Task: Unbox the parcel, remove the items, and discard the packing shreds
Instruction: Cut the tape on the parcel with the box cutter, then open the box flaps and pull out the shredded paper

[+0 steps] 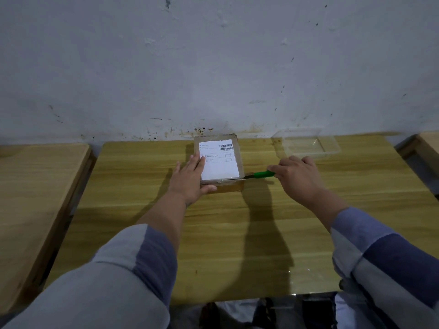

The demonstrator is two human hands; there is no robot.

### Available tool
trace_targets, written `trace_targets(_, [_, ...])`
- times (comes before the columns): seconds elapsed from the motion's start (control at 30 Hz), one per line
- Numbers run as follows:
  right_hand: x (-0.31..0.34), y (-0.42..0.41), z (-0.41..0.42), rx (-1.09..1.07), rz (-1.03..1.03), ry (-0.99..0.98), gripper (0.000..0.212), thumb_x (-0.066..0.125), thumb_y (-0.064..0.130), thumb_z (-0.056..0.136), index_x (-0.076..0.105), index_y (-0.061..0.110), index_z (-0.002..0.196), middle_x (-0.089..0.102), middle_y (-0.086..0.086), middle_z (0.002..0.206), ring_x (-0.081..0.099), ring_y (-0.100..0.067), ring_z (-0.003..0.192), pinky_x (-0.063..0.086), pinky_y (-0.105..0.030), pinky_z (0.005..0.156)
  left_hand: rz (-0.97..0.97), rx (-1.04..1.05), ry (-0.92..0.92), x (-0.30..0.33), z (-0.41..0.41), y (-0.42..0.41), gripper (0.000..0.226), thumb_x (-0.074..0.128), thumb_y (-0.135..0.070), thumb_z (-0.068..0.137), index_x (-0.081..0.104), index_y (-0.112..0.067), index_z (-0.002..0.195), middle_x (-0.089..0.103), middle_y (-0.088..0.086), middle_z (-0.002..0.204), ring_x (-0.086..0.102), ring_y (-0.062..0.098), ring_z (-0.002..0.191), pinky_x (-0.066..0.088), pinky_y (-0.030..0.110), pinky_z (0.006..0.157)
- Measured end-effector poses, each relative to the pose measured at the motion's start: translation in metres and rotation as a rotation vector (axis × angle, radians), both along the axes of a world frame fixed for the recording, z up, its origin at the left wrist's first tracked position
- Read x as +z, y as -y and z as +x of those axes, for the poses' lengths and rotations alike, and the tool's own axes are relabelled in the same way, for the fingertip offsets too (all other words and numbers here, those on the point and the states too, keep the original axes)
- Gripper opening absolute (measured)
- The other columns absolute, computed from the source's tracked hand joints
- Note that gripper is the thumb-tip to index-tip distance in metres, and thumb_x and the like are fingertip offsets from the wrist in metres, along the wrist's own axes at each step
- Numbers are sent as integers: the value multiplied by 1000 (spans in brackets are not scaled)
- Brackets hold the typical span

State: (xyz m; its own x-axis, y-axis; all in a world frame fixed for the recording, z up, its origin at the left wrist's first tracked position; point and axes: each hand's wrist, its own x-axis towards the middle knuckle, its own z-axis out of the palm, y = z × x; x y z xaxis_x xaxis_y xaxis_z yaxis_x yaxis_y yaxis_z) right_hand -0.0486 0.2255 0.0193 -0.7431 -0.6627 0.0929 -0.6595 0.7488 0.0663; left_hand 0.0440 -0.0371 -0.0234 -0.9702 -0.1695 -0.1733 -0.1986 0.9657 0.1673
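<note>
A small closed cardboard parcel (234, 160) with a white shipping label on top lies at the far middle of the wooden table (237, 233). My left hand (190, 179) lies flat on the parcel's left side, thumb against its near face. My right hand (299, 176) grips a green-handled knife (261, 174). The blade tip touches the parcel's near right corner at the top seam. The parcel's contents are hidden.
A clear plastic tray (306, 143) sits empty at the back right of the table, against the stained white wall. A second wooden table (35, 186) stands to the left across a narrow gap; another table corner (427, 143) shows at far right.
</note>
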Motion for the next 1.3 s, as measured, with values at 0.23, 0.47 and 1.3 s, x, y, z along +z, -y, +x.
trace_targets(0.23, [11,-19,-4,-399,-340,565,36,49,19,94,55,24,130,70,-9,100,58,-21,75,43,-29,59,52,71,-41,3,-4,-10,104,38,-79,77,3,-15,152,0,1,161,-2,15,148,-4,48,118])
trace_targets(0.47, [7,-10,-4,-780,-864,1095,46,45,2,95,45,21,137,67,-14,109,55,-16,72,43,-26,58,87,-6,-30,4,-35,-35,104,34,-80,78,1,-15,152,-7,0,161,-9,12,148,-7,45,120])
trace_targets(1.3, [-89,69,-95,-736,-432,515,43,62,37,85,57,9,118,50,-13,120,57,-34,100,49,-40,86,-47,-8,-110,-20,-54,-40,103,12,-84,75,-2,-18,152,-11,-2,161,-13,12,147,-2,48,120])
